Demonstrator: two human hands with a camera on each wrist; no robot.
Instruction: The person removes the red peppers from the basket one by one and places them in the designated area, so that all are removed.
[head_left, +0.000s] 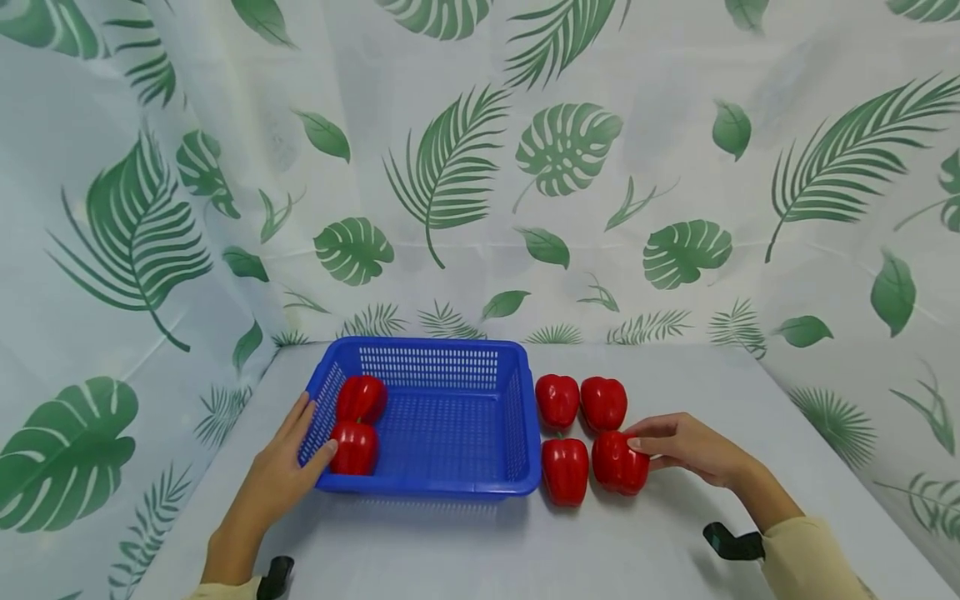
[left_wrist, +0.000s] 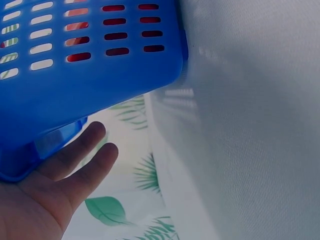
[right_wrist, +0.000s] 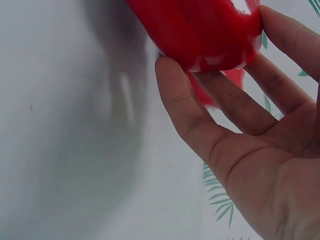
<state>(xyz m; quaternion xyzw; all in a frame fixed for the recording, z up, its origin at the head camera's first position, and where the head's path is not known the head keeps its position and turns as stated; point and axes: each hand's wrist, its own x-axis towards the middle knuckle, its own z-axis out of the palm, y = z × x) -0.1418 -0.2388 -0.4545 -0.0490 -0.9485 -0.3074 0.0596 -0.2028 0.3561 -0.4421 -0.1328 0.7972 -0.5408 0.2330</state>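
Leaf-print cloth (head_left: 450, 292) walls off back and sides, most likely to hide the room. White table (head_left: 420, 550) below it; everything sits on that.

Blue basket (head_left: 427, 485) on the table, left of centre, long side facing the person. Parked right beside the loose peppers, probably to make the reach between them short.

Left hand (head_left: 279, 483) at the basket's left end: fingers straight and spread along the outer wall, thumb over the rim by the near corner. Not curled round anything; reads as a steadying touch so the light plastic won't slide. Forearm comes up from bottom left.

Right hand (head_left: 690, 450) comes in from the right, wrist bent so the palm faces the peppers. Thumb on one side, fingertips on the other, pinching the near-right pepper (head_left: 618, 468). Outer side likely chosen because neighbours block the other sides. Whether that pepper touches the table is hard to tell; the right wrist view cuts it off.

Other loose peppers, same cluster right of the basket: far-left pepper (head_left: 557, 402), far-right pepper (head_left: 603, 404), near-left pepper (head_left: 566, 472). Inside the basket, against its left end: back pepper (head_left: 362, 400) and front pepper (head_left: 354, 450), one behind the other.

Black wrist mount (head_left: 731, 543) at the right cuff.
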